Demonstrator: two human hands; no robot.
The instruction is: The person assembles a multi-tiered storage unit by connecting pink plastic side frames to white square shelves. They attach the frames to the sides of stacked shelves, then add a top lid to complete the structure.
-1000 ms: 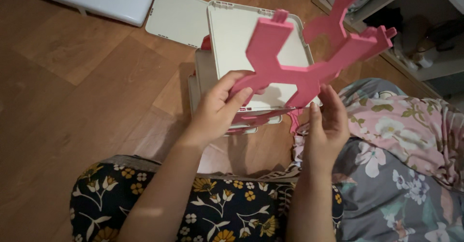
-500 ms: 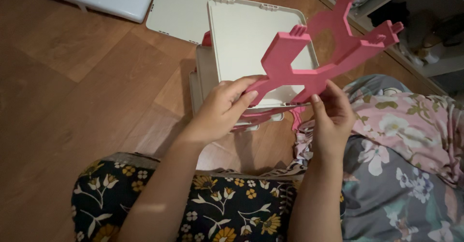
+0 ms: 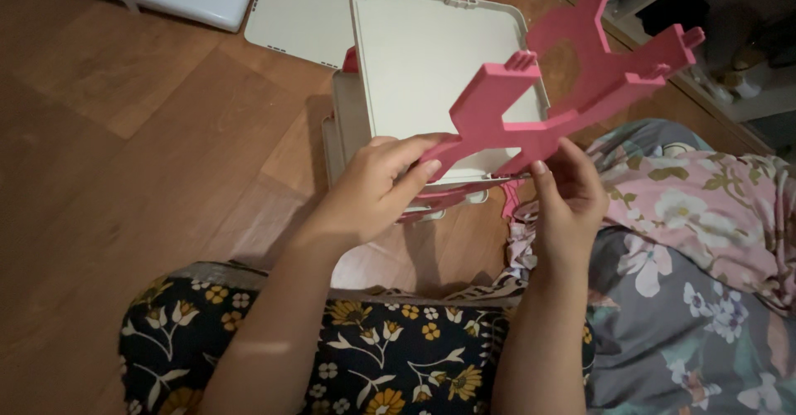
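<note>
1. Stack of cream square plastic trays point(image 3: 431, 67) sits on the wooden floor point(image 3: 124, 174); the top one holds nothing visible.
2. Left hand point(image 3: 377, 187) and right hand point(image 3: 568, 187), a little apart, both grip the flat pink branched plastic frame point(image 3: 564, 92) above the trays.
3. Frame's top is cut off; pink parts point(image 3: 448, 195) under the hands are unclear.

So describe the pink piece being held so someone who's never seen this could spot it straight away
Start at the stack of cream plastic panels on the wooden floor. Just above its near edge, the left hand and right hand hold up a flat pink branching frame. It is the only large pink thing raised off the floor, with forked arms ending in notched tabs, unlike the plain square cream panels beneath.
</note>
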